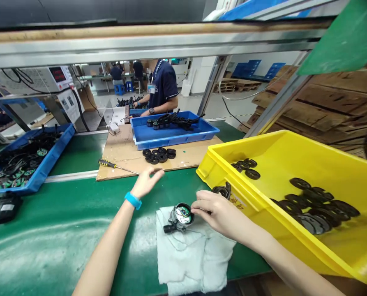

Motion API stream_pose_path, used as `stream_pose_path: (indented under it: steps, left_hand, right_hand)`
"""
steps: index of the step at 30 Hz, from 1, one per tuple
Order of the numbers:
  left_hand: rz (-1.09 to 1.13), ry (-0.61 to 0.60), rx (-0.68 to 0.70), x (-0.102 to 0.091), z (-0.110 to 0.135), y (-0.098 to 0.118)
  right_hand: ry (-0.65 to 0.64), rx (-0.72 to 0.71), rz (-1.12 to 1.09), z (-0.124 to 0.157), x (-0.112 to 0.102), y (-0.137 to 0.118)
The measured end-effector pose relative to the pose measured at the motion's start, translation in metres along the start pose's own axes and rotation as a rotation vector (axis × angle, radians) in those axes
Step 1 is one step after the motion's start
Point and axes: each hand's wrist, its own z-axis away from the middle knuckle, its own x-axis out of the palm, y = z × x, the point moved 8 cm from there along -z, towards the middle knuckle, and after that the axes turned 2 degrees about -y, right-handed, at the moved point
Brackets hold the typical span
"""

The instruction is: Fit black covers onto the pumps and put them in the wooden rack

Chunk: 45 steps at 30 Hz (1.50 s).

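Observation:
A round metal housing (pixel 182 216) with a green-and-white circuit board and wires inside lies on a folded white cloth (pixel 189 263). Its black stub points to the lower left. My right hand (pixel 212 209) is closed at the housing's right rim, thumb and index finger pinched there. A coiled black cable (pixel 222 190) sits just behind that hand, against the yellow bin. My left hand (pixel 146 181), with a blue wristband, hangs over the green mat with thumb and fingers apart, holding nothing. Near its fingertips is the shaft of a yellow-and-black screwdriver (pixel 107 163).
Black rings (pixel 159 155) lie on a cardboard sheet (pixel 189 155) before a blue tray (pixel 174 142) of black cabled parts. A yellow bin (pixel 232 181) with black rings stands right. Another blue tray (pixel 55 150) is at left. A metal beam (pixel 158 45) crosses above; a co-worker (pixel 165 86) is opposite.

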Motion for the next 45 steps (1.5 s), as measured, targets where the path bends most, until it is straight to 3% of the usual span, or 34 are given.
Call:
stream_pose_path:
  steps: [3,6,10,15,19,23,26,30,33,38,40,42,45]
  left_hand:
    - [-0.218,0.173,-0.134,-0.026,-0.046,-0.030]
    - [-0.310,0.241,-0.222,-0.029,-0.071,-0.049]
    - [-0.355,0.284,-0.261,-0.022,-0.077,-0.058]
    - [-0.297,0.327,-0.217,-0.025,-0.073,-0.048]
    - [-0.212,0.355,-0.152,-0.034,-0.048,-0.026]
    - [0.004,0.316,0.025,-0.031,0.012,0.024]
    - [0.190,0.195,0.086,-0.014,0.066,0.059]
    - [0.152,0.100,0.101,0.014,0.114,0.079]
    - [0.115,0.106,0.207,0.023,0.128,0.087]
    - [-0.047,-0.089,0.411,0.050,0.143,0.105]
    - [-0.104,-0.105,0.434,0.057,0.146,0.109]
    - [-0.049,-0.042,0.411,0.052,0.146,0.107]
    - [0.107,0.194,0.241,0.025,0.139,0.082]
  right_hand:
    - [0.017,0.032,0.018,0.000,-0.002,0.001]
    - [0.024,0.059,0.033,0.001,-0.002,0.002]
    - [0.033,0.055,0.050,0.004,0.000,0.002]
    - [0.030,0.051,0.070,0.004,0.001,0.001]
    - [0.023,0.038,0.078,0.001,-0.001,-0.003]
    - [0.034,0.008,0.079,-0.003,-0.002,-0.006]
    - [0.041,-0.007,0.078,-0.004,-0.002,-0.007]
    - [0.051,-0.012,0.059,-0.002,-0.002,-0.005]
    - [0.036,-0.009,0.034,0.000,-0.002,-0.003]
    - [0.000,0.037,-0.012,-0.001,-0.002,0.000]
    - [-0.007,0.046,-0.018,-0.002,-0.003,0.000]
    - [-0.011,0.049,-0.008,-0.002,-0.003,-0.001]
    - [-0.012,0.040,0.016,-0.002,-0.003,-0.002]
